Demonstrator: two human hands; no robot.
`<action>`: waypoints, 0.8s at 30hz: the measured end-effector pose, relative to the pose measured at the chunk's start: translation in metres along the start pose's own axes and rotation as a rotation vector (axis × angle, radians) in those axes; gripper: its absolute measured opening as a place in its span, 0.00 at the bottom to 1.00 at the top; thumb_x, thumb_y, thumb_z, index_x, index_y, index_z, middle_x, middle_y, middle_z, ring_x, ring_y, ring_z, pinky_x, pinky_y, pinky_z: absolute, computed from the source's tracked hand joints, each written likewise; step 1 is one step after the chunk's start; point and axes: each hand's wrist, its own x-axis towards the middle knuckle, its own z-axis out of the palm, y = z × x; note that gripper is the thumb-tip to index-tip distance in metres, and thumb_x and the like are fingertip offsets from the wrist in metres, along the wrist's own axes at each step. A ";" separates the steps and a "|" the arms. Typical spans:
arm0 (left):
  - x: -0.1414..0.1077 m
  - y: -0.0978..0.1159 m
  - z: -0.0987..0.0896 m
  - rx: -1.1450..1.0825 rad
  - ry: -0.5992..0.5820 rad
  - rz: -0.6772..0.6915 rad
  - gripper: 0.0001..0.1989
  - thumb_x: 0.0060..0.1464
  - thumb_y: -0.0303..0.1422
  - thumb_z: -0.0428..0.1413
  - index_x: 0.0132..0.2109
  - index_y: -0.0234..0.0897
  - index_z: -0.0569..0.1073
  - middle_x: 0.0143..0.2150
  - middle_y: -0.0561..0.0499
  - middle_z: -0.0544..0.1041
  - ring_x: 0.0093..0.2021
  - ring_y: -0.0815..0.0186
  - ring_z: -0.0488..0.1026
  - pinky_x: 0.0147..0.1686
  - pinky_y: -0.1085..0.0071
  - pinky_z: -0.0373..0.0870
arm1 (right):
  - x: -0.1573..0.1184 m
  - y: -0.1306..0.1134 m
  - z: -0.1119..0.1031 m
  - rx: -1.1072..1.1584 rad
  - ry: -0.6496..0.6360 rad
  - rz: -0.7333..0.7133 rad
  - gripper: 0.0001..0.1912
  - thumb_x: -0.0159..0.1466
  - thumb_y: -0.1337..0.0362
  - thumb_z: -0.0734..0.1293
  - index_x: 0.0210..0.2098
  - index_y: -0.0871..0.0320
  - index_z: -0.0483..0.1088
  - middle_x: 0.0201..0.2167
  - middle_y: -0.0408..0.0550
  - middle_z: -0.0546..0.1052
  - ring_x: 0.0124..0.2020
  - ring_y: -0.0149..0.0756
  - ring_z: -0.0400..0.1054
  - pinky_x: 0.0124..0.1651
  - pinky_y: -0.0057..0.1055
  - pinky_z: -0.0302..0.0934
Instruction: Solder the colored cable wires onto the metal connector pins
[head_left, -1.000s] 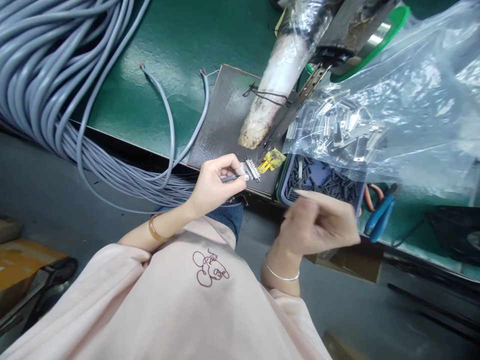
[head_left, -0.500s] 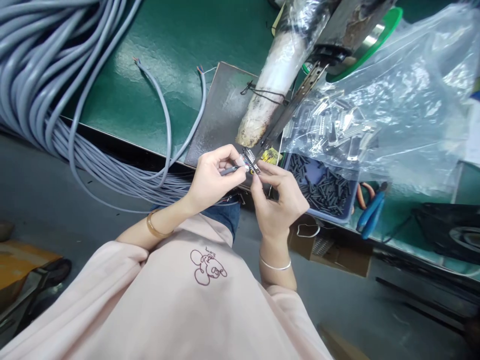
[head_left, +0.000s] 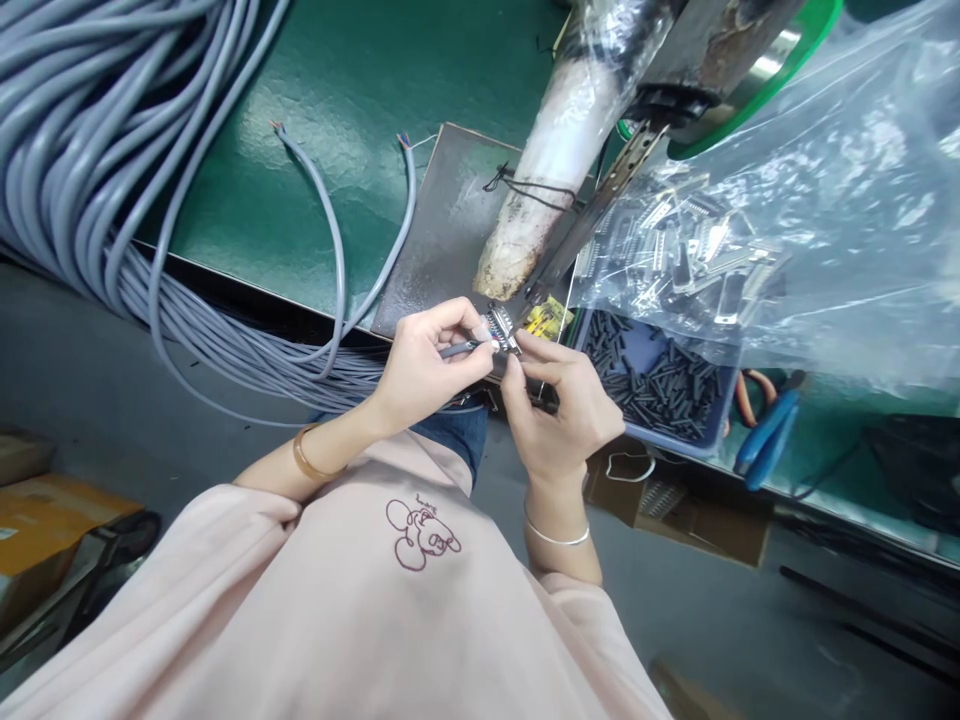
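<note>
My left hand (head_left: 435, 360) is closed in a pinch on the end of a grey cable (head_left: 456, 350), whose thin coloured wires run to a small metal multi-pin connector (head_left: 501, 326). Thumb and forefinger of my right hand (head_left: 562, 390) grip the lower right end of this connector. Both hands meet just below the tip of a slanted dark metal bar (head_left: 577, 235). Beside that bar hangs a thick tube wrapped in white material (head_left: 536, 165), scorched at its end. My fingers hide part of the wires.
A large coil of grey cable (head_left: 67, 130) lies at left, near two loose cable ends. To the right are a blue tray (head_left: 651, 350) of short black sleeves, a clear plastic bag (head_left: 840, 220) of connectors, and blue-handled pliers (head_left: 769, 440). A green-rimmed reel (head_left: 814, 45) stands behind.
The connector has come slightly down from the metal bar's tip, where they overlapped before. Both hands keep their grip. The camera view has shifted a little.
</note>
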 end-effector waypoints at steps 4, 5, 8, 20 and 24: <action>-0.003 -0.001 0.001 0.028 -0.001 0.016 0.05 0.48 0.29 0.58 0.29 0.32 0.69 0.28 0.52 0.73 0.27 0.75 0.68 0.27 0.81 0.67 | -0.003 0.001 0.000 -0.015 0.011 -0.021 0.10 0.64 0.74 0.71 0.35 0.58 0.66 0.40 0.49 0.82 0.39 0.31 0.80 0.42 0.22 0.72; -0.004 -0.001 0.001 0.036 -0.001 0.025 0.05 0.49 0.29 0.58 0.30 0.32 0.69 0.28 0.52 0.73 0.26 0.75 0.67 0.26 0.81 0.66 | -0.003 0.001 0.000 -0.021 0.015 -0.025 0.10 0.64 0.74 0.71 0.35 0.58 0.66 0.40 0.49 0.82 0.39 0.30 0.80 0.42 0.21 0.72; -0.008 -0.001 0.002 0.057 0.005 0.061 0.04 0.50 0.28 0.58 0.30 0.32 0.69 0.27 0.52 0.72 0.25 0.76 0.65 0.24 0.81 0.63 | -0.004 0.000 0.000 -0.033 0.028 -0.038 0.10 0.64 0.75 0.71 0.35 0.59 0.66 0.39 0.49 0.83 0.38 0.28 0.79 0.42 0.19 0.71; -0.026 -0.011 -0.004 0.155 -0.082 0.278 0.04 0.53 0.24 0.58 0.36 0.31 0.78 0.36 0.46 0.81 0.33 0.70 0.77 0.31 0.79 0.73 | -0.013 -0.004 -0.009 -0.069 0.075 0.033 0.09 0.63 0.75 0.72 0.35 0.59 0.69 0.36 0.46 0.83 0.33 0.31 0.80 0.36 0.21 0.71; -0.032 -0.013 -0.008 0.109 -0.133 0.230 0.09 0.52 0.24 0.59 0.43 0.31 0.77 0.39 0.46 0.82 0.35 0.70 0.79 0.37 0.79 0.76 | -0.018 -0.004 -0.010 -0.023 0.106 0.105 0.09 0.62 0.75 0.72 0.34 0.59 0.69 0.35 0.44 0.83 0.33 0.31 0.80 0.36 0.21 0.72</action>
